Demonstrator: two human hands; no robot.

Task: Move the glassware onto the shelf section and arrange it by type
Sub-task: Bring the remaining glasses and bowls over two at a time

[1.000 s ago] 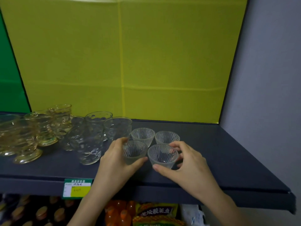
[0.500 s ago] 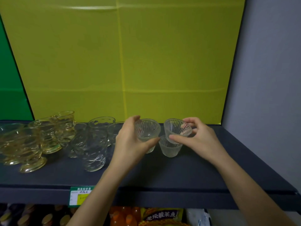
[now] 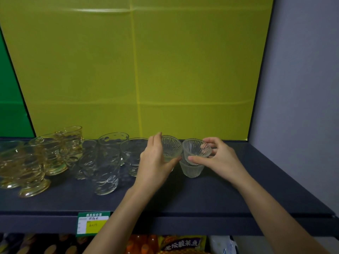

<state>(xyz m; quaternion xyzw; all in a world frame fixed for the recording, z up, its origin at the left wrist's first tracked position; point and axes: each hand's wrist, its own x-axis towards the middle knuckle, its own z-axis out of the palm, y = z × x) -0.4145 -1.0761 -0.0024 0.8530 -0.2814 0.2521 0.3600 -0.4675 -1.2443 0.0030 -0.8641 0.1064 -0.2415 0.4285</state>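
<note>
Left grip (image 3: 156,163) round 1 cup (image 3: 171,148), right grip (image 3: 220,160) round 1, 3rd cup (image 3: 191,170) below

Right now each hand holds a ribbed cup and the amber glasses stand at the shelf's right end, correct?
Not quite: the head view shows the amber glasses at the left end of the shelf. The left hand does hold a ribbed cup, the right hand a second ribbed cup.
</note>
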